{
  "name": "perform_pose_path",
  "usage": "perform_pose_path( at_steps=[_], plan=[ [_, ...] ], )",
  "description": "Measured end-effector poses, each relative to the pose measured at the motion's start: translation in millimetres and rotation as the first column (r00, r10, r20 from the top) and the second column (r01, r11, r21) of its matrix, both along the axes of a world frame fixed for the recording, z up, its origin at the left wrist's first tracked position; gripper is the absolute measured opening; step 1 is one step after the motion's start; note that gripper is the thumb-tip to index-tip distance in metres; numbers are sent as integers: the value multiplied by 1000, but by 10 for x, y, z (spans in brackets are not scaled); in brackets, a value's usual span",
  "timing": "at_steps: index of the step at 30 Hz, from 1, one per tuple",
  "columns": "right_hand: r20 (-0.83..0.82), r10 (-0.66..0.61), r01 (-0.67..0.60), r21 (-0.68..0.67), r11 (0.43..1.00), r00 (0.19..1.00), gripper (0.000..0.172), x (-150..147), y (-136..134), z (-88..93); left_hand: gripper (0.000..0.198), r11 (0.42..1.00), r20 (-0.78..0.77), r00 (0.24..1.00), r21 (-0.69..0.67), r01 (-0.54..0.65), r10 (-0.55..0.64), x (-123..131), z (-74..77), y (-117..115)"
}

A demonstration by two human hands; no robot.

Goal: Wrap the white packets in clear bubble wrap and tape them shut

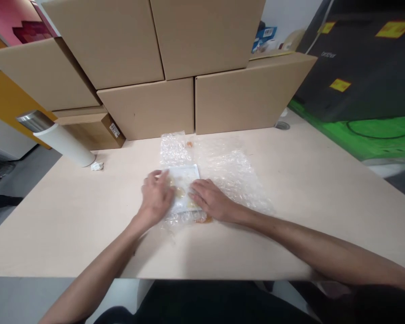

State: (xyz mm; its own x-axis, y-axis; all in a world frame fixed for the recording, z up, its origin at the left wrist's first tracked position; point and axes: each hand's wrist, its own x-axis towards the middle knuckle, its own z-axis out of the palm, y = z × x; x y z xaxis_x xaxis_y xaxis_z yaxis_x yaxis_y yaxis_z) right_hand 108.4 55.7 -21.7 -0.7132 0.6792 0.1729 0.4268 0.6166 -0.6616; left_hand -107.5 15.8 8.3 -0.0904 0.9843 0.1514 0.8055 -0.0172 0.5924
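Observation:
A small white flat packet (184, 180) lies on a sheet of clear bubble wrap (229, 173) in the middle of the pale table (310, 189). My left hand (157, 197) rests on the packet's left edge, fingers slightly curled and pressing down. My right hand (212, 199) lies flat on the packet's right side, fingers stretched toward the left. A bit of brown tape (204, 219) shows at the wrap's near edge under my right wrist. Another small piece of bubble wrap (173, 148) lies just behind the packet.
Stacked cardboard boxes (162, 67) line the table's back. A white tumbler with a steel top (59, 138) lies on its side at back left, a crumpled white scrap (97, 166) beside it. A black and green machine (367, 81) stands at right.

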Motion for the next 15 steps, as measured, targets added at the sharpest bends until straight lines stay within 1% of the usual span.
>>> perform_pose_path(
  at_steps=[1,2,3,4,5,6,7,8,9,11,13,15],
  plan=[
    [-9,-23,23,0,1000,1000,25,-2,7,-21,59,994,89,991,-21,-104,105,-101,-30,-10],
    [-29,-54,54,-5,999,998,22,3,17,-43,67,983,219,960,-100,-156,175,-191,-55,-23],
    [-53,-86,85,-16,996,995,19,13,28,-64,75,969,353,912,-200,-145,209,-263,-71,-38],
    [-73,-113,111,-30,993,991,17,24,40,-81,82,954,472,850,-282,-105,233,-309,-75,-55],
    [-84,-127,124,-42,991,988,16,34,49,-92,88,941,566,786,-334,-56,248,-327,-66,-71],
    [-86,-123,119,-49,992,989,16,42,56,-95,92,937,632,732,-349,-22,253,-316,-43,-85],
    [-81,-104,100,-52,994,991,18,47,60,-88,92,941,674,695,-337,-13,251,-279,-8,-96],
    [-76,-82,78,-51,996,994,20,51,61,-72,90,951,696,677,-309,-21,241,-221,37,-104],
    [-75,-65,62,-47,997,995,24,56,59,-46,85,963,707,672,-269,-32,220,-148,88,-109],
    [-90,-61,56,-56,997,994,29,79,53,27,70,986,710,691,-166,-16,131,25,195,-108],
    [-123,-91,77,-115,990,988,35,141,48,113,56,997,683,730,-56,55,-2,210,285,-91],
    [-157,-142,107,-215,971,977,39,255,46,185,47,986,626,766,24,166,-144,399,337,-51]
  ],
)
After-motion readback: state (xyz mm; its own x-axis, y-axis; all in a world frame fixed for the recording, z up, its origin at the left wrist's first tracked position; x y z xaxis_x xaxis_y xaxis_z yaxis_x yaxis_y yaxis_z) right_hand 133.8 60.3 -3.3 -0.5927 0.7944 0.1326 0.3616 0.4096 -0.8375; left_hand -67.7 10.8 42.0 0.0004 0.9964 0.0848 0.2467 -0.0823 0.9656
